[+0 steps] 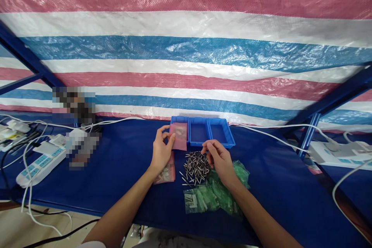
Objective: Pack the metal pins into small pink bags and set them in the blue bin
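Observation:
My left hand (162,150) pinches a pink plastic bag (179,138) between thumb and fingers, its upper part overlapping the leftmost blue tray. Under that wrist lie more pink bags (167,175) with small pale contents. My right hand (220,159) is closed, thumb and fingers together at the upper right edge of a heap of small dark and silver metal pins (195,168). Whatever those fingertips hold is too small to make out. Green plastic bags (215,193) spread below and beside my right hand, partly covered by its forearm.
Three joined blue trays (199,130) stand behind the heap on the blue table (124,162). White power strips (43,165) with cables lie at left, and another strip (343,154) sits at right. Blue metal struts (334,104) slant on both sides before a striped tarp (186,54).

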### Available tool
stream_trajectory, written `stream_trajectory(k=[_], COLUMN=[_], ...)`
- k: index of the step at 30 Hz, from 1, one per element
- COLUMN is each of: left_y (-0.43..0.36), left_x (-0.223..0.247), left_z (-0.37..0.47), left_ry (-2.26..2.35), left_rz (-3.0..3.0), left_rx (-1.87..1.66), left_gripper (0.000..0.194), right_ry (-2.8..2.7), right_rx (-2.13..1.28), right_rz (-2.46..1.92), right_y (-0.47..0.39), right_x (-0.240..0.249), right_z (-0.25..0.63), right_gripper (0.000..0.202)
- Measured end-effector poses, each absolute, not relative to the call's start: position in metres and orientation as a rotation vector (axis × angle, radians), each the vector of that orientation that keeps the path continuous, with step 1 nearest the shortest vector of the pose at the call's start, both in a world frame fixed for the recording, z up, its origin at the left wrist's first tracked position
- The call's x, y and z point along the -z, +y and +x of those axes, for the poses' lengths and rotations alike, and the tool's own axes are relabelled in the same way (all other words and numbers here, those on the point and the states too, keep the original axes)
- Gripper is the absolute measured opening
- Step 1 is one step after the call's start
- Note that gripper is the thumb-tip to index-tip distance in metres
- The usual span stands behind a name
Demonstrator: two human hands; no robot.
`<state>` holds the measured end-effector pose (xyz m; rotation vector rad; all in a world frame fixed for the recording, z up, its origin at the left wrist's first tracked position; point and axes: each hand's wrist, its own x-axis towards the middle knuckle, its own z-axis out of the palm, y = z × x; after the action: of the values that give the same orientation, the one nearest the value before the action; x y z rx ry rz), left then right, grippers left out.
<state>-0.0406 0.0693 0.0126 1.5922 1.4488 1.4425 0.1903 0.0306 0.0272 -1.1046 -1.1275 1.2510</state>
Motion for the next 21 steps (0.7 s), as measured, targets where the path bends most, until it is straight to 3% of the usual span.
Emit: stream_trajectory(k=[4, 7, 21], left_y=[0.075, 0.075, 0.082], left_x=[-0.015, -0.018, -0.003], left_z=[-0.049, -0.05, -0.044], left_ry=[1.574, 1.587, 1.614], left_rz=[1.734, 1.969, 2.263], left_rx=[-1.407, -1.316, -0.995], left_gripper=[0.023, 0.02, 0.04], right_ry=[-1.12, -1.123, -1.175], right_rx=[-1.25, -1.249, -1.272], right_rz=[-1.113, -1.116, -1.114], right_y=[0.031, 0.031, 0.031], right_x=[-0.026, -0.027, -0.023], right_z=[0.192, 0.192, 0.189], right_gripper=[0.037, 0.038, 0.04])
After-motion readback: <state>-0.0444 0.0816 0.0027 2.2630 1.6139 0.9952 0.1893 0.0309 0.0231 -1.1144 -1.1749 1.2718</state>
